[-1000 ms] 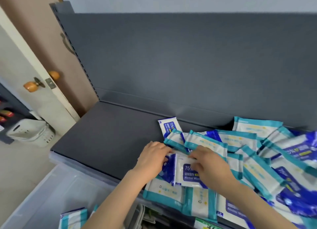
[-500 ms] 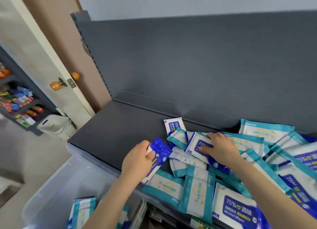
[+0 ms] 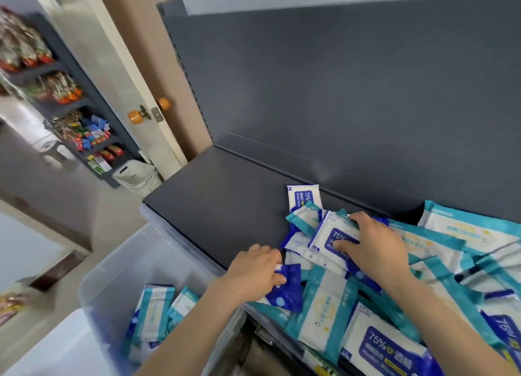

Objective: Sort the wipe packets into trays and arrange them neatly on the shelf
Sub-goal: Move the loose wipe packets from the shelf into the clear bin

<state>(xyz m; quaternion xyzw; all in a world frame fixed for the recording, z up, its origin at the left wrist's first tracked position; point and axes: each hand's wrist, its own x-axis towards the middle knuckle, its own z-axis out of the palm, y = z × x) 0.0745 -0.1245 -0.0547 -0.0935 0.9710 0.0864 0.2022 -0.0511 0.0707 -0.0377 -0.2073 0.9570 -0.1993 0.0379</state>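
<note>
Nearest, a translucent plastic bin (image 3: 112,263) holds soft teal-edged packets (image 3: 150,311) standing on end. At the shelf's front edge the left hand (image 3: 253,271) pinches a glossy dark-blue packet (image 3: 287,294). Just beyond, the right hand (image 3: 375,248) grips a flat white packet (image 3: 328,239) with a blue label, atop a crinkled heap of packets (image 3: 324,308) on the matte grey metal shelf (image 3: 220,206).

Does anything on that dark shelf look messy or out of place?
Yes. The teal-and-white and blue-and-white wipe packets lie in a jumbled, overlapping heap on the dark grey shelf, some hanging over its front edge.
</note>
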